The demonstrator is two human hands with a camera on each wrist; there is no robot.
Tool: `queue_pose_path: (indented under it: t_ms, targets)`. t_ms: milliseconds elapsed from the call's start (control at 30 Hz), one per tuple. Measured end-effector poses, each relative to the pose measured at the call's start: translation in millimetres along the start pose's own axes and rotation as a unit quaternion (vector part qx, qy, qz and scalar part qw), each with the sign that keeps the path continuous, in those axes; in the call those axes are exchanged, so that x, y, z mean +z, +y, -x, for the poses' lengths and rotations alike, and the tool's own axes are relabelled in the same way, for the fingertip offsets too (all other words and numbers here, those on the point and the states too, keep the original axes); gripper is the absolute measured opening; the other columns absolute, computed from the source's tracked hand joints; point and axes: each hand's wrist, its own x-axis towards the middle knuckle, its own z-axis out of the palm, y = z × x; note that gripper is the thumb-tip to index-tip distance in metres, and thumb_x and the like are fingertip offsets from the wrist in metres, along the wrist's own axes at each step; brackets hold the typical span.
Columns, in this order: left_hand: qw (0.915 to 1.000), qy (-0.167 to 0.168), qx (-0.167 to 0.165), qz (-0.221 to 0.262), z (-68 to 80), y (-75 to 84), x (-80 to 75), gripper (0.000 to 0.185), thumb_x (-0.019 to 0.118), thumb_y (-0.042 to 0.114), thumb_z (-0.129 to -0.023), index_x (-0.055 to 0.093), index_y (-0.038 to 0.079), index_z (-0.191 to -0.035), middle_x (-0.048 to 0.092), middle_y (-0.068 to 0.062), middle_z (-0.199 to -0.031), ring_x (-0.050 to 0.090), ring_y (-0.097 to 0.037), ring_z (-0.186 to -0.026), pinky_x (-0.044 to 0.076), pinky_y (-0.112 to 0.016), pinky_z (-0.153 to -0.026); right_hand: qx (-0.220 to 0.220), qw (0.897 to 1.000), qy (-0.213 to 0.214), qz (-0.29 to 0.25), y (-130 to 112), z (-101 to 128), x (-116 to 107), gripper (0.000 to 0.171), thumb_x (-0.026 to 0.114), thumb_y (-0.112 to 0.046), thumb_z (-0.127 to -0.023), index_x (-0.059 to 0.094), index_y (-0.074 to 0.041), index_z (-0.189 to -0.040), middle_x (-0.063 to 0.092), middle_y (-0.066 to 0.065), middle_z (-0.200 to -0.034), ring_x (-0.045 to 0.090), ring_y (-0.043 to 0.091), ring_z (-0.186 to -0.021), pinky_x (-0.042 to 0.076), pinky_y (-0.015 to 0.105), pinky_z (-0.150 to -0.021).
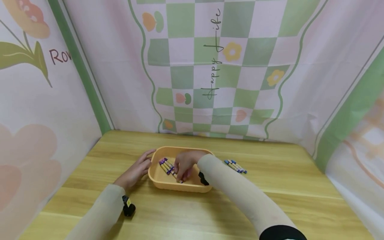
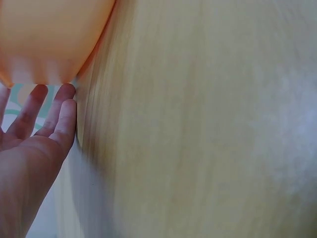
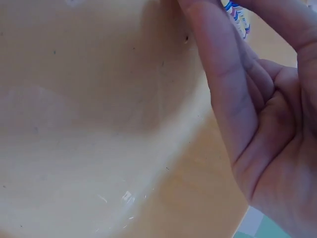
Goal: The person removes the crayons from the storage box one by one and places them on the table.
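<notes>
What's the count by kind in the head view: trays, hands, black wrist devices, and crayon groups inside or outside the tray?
Tray: 1
Hands: left hand, right hand: 2
Black wrist devices: 2
Crayon groups: crayons inside, crayons outside: 2
Total: 7
Single crayons are too small and partly covered to count surely.

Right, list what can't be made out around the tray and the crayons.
Head view: the right hand hides part of the tray, perhaps with crayons beneath.
Head view: any print on the crayons is too small to read.
Left wrist view: the picture's edges cut off the tray; its inside doesn't show.
Right wrist view: fingers hide most of a patterned item; whether it is gripped is unclear.
</notes>
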Motion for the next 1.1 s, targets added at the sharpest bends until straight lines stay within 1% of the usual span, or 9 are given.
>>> queue_pose_path:
  t_ms: [167,333,500,600,700,767,833,933,1100]
  targets:
    - [1.0000,0.004,-0.002,0.000,-1.2,-0.7,0.5,0.063,0.040,0.014,-0.101,0.019,0.018,-0.160,0.022,-0.026,-0.160,0.038,-0.043,-0.139,0.033,-0.050,-0.115,0.009,1.000,-0.003,-0.003,2,-1,0,0.012,0.078,-0.007,-0.083,0.069,-0.008,-0.091,0.073,0.007,-0.077,0.065,0.012,-0.064,0.055,0.021,-0.057]
    - [0.9999,0.011,-0.006,-0.003,-2.1,-1.2,1.2,0.062,0.040,0.015,-0.100,0.020,0.019,-0.159,0.025,-0.024,-0.160,0.040,-0.041,-0.138,0.034,-0.049,-0.114,0.013,1.000,-0.014,-0.007,6,-2,-2,0.014,0.077,-0.005,-0.081,0.068,-0.010,-0.092,0.072,0.006,-0.081,0.065,0.012,-0.065,0.055,0.022,-0.059]
    - [1.0000,0.004,-0.002,-0.004,-0.6,0.6,1.3,0.063,0.040,0.016,-0.101,0.018,0.017,-0.160,0.022,-0.026,-0.160,0.038,-0.043,-0.139,0.032,-0.050,-0.115,0.008,1.000,-0.021,-0.012,7,1,-7,0.019,0.073,-0.003,-0.081,0.066,-0.012,-0.096,0.069,0.006,-0.080,0.063,0.013,-0.066,0.056,0.025,-0.062]
    - [1.0000,0.001,0.003,0.000,0.4,1.5,1.3,0.063,0.040,0.015,-0.102,0.017,0.016,-0.161,0.022,-0.027,-0.159,0.037,-0.044,-0.140,0.032,-0.051,-0.115,-0.003,1.000,-0.014,-0.009,5,7,-13,0.024,0.067,-0.003,-0.083,0.063,-0.012,-0.105,0.068,0.007,-0.079,0.064,0.015,-0.068,0.060,0.033,-0.069]
    - [1.0000,-0.003,0.006,0.004,0.4,1.6,1.8,0.063,0.040,0.015,-0.103,0.017,0.016,-0.161,0.023,-0.027,-0.159,0.036,-0.044,-0.140,0.032,-0.051,-0.115,-0.017,1.000,-0.008,-0.010,4,15,-20,0.030,0.062,-0.004,-0.085,0.060,-0.009,-0.114,0.065,0.006,-0.077,0.061,0.016,-0.069,0.061,0.039,-0.076]
    - [1.0000,-0.002,0.006,0.004,0.4,1.2,1.6,0.063,0.040,0.015,-0.103,0.016,0.016,-0.161,0.023,-0.027,-0.159,0.037,-0.044,-0.139,0.032,-0.051,-0.115,-0.027,1.000,-0.005,-0.003,6,19,-26,0.033,0.060,-0.004,-0.085,0.058,-0.007,-0.118,0.062,0.004,-0.074,0.059,0.016,-0.068,0.061,0.039,-0.076]
    - [1.0000,0.000,0.003,0.003,0.2,0.8,1.2,0.062,0.040,0.016,-0.102,0.017,0.016,-0.160,0.024,-0.027,-0.159,0.038,-0.043,-0.139,0.033,-0.050,-0.115,-0.032,0.999,0.001,0.002,9,24,-31,0.033,0.060,-0.005,-0.085,0.058,-0.007,-0.118,0.060,0.003,-0.072,0.058,0.015,-0.067,0.061,0.036,-0.074]
    - [1.0000,0.003,0.001,-0.001,-0.3,0.5,0.9,0.063,0.040,0.015,-0.101,0.018,0.017,-0.160,0.024,-0.025,-0.159,0.039,-0.042,-0.139,0.034,-0.049,-0.114,-0.039,0.999,0.013,0.002,14,35,-39,0.032,0.059,-0.005,-0.085,0.058,-0.009,-0.117,0.060,0.004,-0.074,0.059,0.015,-0.068,0.062,0.037,-0.072]
    - [1.0000,0.007,-0.004,0.001,-0.7,0.7,0.5,0.063,0.040,0.014,-0.101,0.019,0.017,-0.160,0.025,-0.024,-0.159,0.041,-0.041,-0.138,0.036,-0.048,-0.114,-0.045,0.998,0.035,-0.008,23,60,-51,0.031,0.058,-0.006,-0.088,0.057,-0.011,-0.118,0.062,0.008,-0.085,0.063,0.019,-0.076,0.061,0.037,-0.074]
